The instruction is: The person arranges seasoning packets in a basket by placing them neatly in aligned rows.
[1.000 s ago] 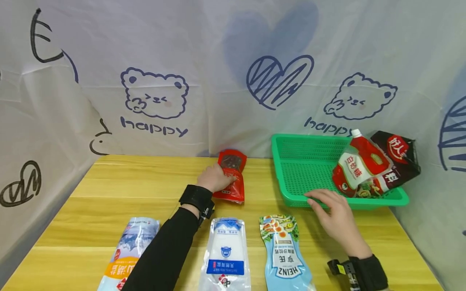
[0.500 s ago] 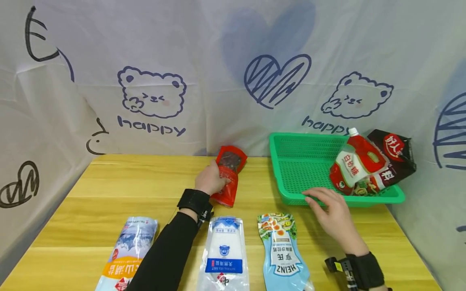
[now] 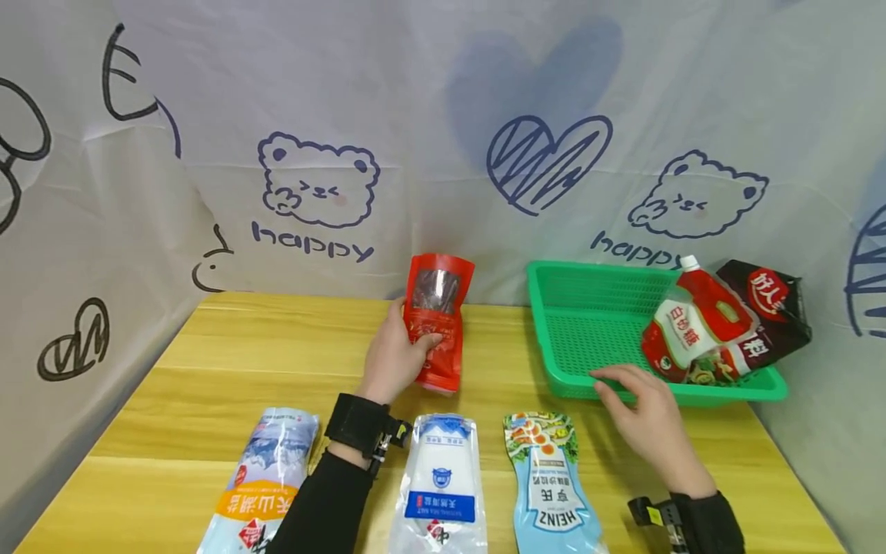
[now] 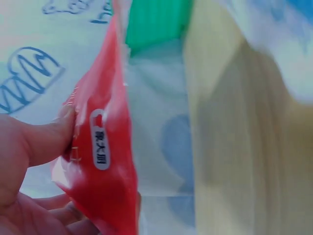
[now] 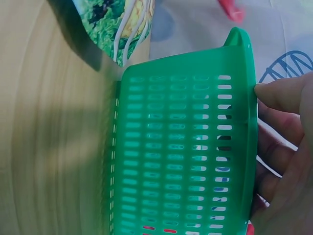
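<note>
A cloth (image 3: 429, 69) printed with bears, hearts and the word "happy" hung behind a green basket (image 3: 588, 285), and a wood-grain table (image 3: 277, 346) spread beneath the basket and well out to its left. A black bag (image 3: 782, 315) leaned in the basket's right end, its edge over the rim, with a red-and-white pouch (image 3: 692, 327) overlapping it on the left. An orange-banded bag (image 3: 259, 492) lay farthest from the basket, to its front left, partly covered by a dark sleeve (image 3: 321, 508); a white bag (image 3: 441, 477) lay nearer on that side, and a Heinz pouch (image 3: 552, 485) just in front of the basket's left end.

A red packet (image 3: 439, 296) was tilted up to the left of the basket, apart from it, gripped in the person's left hand (image 3: 391, 358), thumb across the front and fingers behind; whether its lower edge touched the table could not be told. The right hand (image 3: 651, 431) grasped the basket's front rim, fingers bent over it and thumb against it. Black straps (image 3: 356, 423) circled both wrists, and a white cap (image 3: 689, 263) topped the pouch inside the basket.
</note>
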The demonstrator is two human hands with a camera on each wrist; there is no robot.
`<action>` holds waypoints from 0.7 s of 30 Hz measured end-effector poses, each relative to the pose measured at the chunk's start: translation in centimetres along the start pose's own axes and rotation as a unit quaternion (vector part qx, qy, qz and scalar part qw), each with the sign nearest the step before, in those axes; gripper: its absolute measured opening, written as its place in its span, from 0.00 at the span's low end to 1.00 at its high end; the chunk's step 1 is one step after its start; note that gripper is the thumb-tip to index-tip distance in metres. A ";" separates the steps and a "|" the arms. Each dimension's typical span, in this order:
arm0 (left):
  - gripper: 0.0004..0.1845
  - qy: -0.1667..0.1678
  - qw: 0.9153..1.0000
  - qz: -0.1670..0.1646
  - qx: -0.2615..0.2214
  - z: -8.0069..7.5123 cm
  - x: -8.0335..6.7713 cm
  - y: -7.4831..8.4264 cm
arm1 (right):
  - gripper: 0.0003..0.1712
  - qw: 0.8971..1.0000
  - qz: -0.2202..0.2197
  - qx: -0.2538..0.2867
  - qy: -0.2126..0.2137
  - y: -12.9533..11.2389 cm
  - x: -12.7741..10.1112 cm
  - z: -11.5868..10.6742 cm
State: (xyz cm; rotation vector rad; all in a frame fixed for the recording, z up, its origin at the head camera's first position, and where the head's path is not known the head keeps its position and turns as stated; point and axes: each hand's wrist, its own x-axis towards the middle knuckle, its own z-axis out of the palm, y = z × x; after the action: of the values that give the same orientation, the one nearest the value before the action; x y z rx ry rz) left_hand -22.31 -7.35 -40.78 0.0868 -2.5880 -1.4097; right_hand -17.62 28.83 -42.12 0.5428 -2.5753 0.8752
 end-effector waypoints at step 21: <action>0.47 -0.023 0.987 0.081 -0.139 -2.2 -4.7 3.9 | 0.21 0.994 -0.008 0.090 0.056 -6.4 3.8 2.3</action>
State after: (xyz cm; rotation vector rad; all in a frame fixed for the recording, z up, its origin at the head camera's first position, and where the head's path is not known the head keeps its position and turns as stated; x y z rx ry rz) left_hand -17.08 -6.30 -37.00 -0.1941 -2.3424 -1.7083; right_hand -18.41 21.74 -38.92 0.5472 -2.4037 1.1065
